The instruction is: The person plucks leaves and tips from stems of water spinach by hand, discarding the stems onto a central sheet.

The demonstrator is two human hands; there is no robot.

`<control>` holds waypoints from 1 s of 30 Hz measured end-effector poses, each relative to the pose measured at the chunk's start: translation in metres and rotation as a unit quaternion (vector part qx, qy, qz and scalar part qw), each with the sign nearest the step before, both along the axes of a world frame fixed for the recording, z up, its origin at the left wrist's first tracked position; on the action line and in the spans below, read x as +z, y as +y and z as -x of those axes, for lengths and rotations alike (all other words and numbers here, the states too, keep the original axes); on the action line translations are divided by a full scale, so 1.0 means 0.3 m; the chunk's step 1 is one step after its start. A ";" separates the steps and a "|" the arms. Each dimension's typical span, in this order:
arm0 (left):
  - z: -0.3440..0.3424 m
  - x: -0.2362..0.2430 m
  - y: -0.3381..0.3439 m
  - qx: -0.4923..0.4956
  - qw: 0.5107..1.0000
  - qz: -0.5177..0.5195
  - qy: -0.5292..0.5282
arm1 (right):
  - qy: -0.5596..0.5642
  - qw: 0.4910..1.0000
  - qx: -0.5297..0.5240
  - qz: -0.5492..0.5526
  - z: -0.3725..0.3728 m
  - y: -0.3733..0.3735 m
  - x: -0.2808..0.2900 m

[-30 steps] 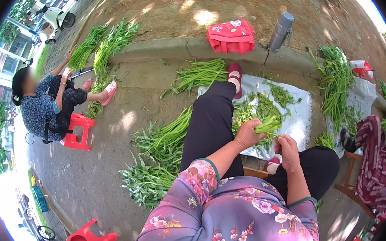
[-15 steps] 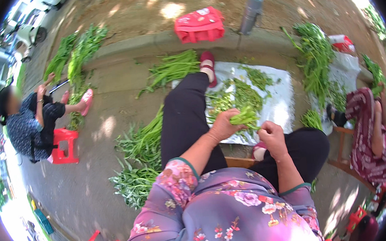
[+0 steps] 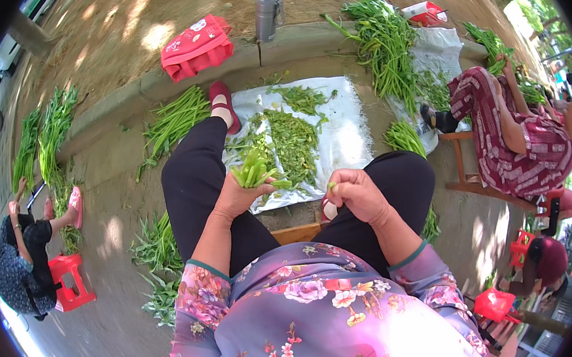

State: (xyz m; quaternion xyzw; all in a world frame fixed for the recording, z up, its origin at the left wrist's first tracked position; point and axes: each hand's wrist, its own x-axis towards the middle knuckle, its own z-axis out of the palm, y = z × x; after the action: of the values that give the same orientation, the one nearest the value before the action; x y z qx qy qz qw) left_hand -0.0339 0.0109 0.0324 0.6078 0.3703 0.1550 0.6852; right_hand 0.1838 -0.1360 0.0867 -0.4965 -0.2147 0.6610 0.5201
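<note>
My left hand (image 3: 235, 198) is closed around a bunch of light green vegetable stems (image 3: 253, 170), its cut ends pointing up and away from me. To its right, apart from the bunch, my right hand (image 3: 361, 198) is pinched, with a tiny green stem piece (image 3: 331, 185) showing at the fingertips. Both hands are above my lap, over the near edge of a white plastic sheet (image 3: 348, 122) on the ground. Short broken leaves and stem pieces (image 3: 293, 144) lie heaped on that sheet.
Long green stems (image 3: 178, 123) lie left of the sheet, leafy bundles (image 3: 156, 247) nearer me. A red bag (image 3: 198, 48) and grey flask (image 3: 268, 10) stand by the kerb. More greens (image 3: 387, 54) lie right. One person (image 3: 18, 263) sits left, another (image 3: 520, 134) right.
The view has swung to the right, so the scene sits further left. My hands have drawn further apart, and the bunch in my left hand has tipped more upright.
</note>
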 end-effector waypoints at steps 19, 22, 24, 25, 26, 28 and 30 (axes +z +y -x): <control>-0.054 0.006 -0.027 0.027 0.996 0.083 -0.024 | -0.123 0.985 -0.109 0.052 0.047 0.051 -0.071; -0.067 -0.019 -0.032 0.032 0.997 0.062 -0.035 | -0.151 0.980 -0.106 0.074 0.061 0.092 -0.097; -0.079 -0.012 -0.031 0.040 0.995 0.091 -0.029 | -0.162 0.979 -0.106 0.066 0.074 0.126 -0.102; -0.070 -0.014 -0.024 0.050 0.994 0.093 -0.038 | -0.169 0.978 -0.107 0.067 0.083 0.143 -0.098; -0.068 -0.008 -0.022 0.049 0.993 0.097 -0.045 | -0.166 0.980 -0.086 0.063 0.077 0.150 -0.116; -0.059 -0.008 -0.020 0.040 0.994 0.093 -0.044 | -0.247 0.965 -0.088 0.022 0.095 0.152 -0.145; -0.048 -0.020 -0.022 0.031 0.996 0.077 -0.033 | -0.328 0.940 -0.080 -0.036 0.104 0.155 -0.154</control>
State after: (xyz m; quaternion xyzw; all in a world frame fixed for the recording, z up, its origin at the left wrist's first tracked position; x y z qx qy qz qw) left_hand -0.0194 0.0043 0.0265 0.5365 0.3770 0.1669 0.7364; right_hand 0.1527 -0.0896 0.0405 -0.6822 -0.3572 0.4094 0.4892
